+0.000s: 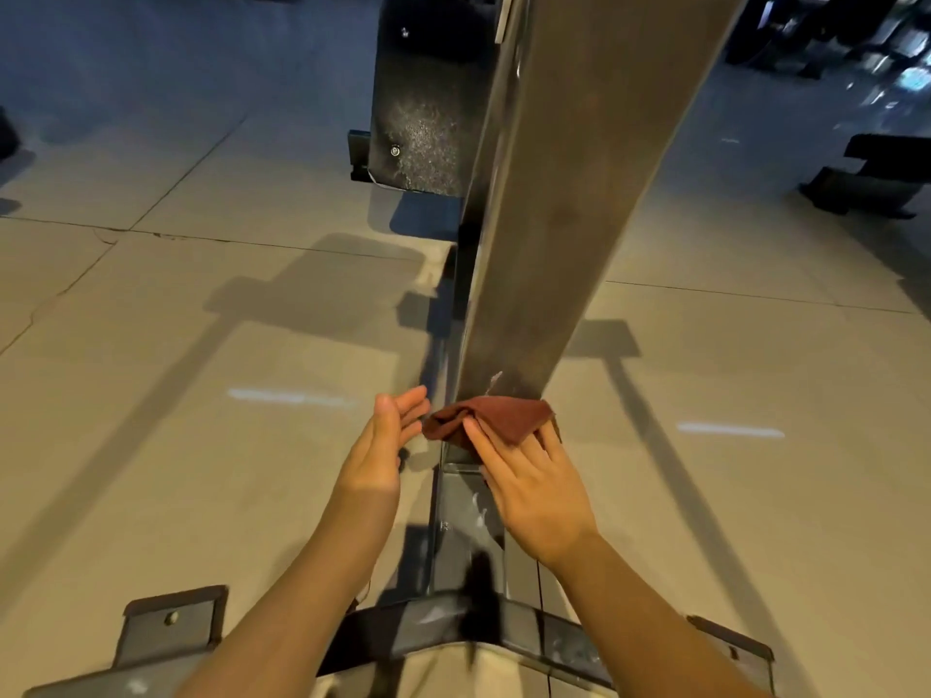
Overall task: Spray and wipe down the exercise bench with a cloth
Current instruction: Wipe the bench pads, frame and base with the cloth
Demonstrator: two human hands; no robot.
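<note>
We press the cloth (496, 420) on the bench (564, 204) near end with flat right hand (534, 488), left hand (380, 445) open, empty

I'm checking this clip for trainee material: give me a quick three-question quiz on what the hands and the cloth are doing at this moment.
1. True or false: the right hand presses the cloth against the near end of the bench pad.
2. What is the left hand doing? A) gripping a spray bottle B) open beside the cloth, holding nothing C) resting flat on the floor
3. Fill in: the cloth is ____ in colour.

Key: 1 true. 2 B. 3 reddish brown.
</note>
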